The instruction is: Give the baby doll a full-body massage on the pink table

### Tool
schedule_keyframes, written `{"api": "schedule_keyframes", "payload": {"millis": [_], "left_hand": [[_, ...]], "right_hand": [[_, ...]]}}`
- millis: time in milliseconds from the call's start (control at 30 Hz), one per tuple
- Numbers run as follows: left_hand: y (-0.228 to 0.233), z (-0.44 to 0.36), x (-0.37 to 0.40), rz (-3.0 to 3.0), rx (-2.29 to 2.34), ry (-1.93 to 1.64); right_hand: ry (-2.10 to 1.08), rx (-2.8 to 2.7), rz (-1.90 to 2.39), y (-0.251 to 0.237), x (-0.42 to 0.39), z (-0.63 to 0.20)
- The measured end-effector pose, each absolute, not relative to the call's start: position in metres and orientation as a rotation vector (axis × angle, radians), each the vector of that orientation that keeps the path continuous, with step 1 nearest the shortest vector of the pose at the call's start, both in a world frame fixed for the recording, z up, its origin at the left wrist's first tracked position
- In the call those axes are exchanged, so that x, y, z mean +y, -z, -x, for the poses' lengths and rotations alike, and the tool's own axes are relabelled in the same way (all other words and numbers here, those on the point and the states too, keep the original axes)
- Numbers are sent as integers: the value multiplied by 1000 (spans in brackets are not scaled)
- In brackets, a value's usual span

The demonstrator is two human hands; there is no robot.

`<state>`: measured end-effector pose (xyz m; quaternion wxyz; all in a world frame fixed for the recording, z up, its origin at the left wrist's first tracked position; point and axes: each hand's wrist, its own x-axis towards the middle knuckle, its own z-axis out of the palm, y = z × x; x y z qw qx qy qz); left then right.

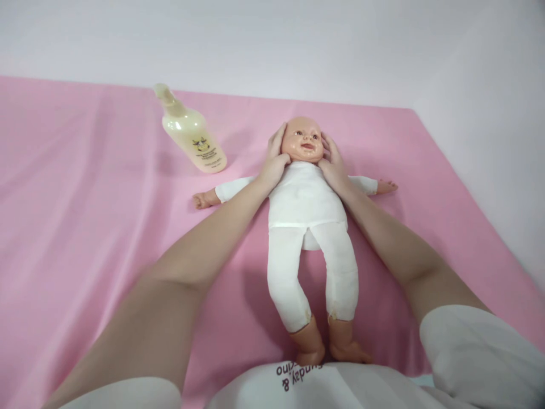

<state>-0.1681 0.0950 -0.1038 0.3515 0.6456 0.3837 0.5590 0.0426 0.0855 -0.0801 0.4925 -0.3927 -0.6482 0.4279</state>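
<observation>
A baby doll (309,196) with a white cloth body lies on its back, its head toward the far side and its feet near my shirt. My left hand (277,154) is cupped along the left side of the doll's head, the thumb near its jaw. On the other side my right hand (333,161) curves round the head in the same way. Between them the two hands hold the head; some fingertips are hidden behind it. Both doll arms stretch out sideways, partly covered by my forearms.
A pale yellow pump bottle (195,136) with a cow picture stands left of the doll's head. Everything rests on a pink sheet (106,170) with soft folds. A white wall (272,45) rises behind the far edge and along the right.
</observation>
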Motion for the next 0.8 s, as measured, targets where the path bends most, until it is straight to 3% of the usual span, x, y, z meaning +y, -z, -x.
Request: {"api": "schedule_keyframes", "payload": {"millis": [300, 800], "left_hand": [[103, 169, 95, -1710, 964, -1443], [110, 167, 100, -1751, 984, -1472]], "right_hand": [[-1101, -1538, 1041, 63, 71, -37], [-1039, -1629, 1032, 78, 84, -42]]}}
